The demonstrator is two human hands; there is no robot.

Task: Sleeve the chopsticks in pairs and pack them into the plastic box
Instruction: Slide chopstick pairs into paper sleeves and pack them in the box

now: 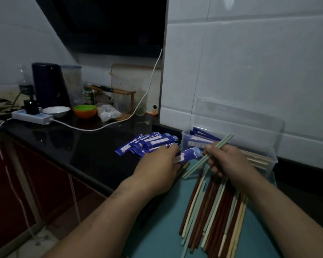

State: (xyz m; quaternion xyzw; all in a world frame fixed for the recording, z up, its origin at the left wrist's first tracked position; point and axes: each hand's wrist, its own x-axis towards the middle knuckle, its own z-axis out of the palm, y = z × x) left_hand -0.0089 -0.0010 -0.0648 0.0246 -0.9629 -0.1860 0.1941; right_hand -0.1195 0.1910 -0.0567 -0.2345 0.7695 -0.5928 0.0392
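One plastic box (186,140) stands open just beyond the right hand (229,161), with a few sleeved pairs inside. Below that grip lies the loose chopsticks (213,207) heap, well over twenty by my estimate and too overlapped to count. Beyond the left hand (157,170) is a pile of blue sleeves (149,143), roughly ten. The right hand pinches two pale green chopsticks (224,141), their long axis slanting from over the box down toward the left hand. The left hand grips one sleeve (188,154), its end just beside the pair; the lower tips must likely be drawn back to enter it.
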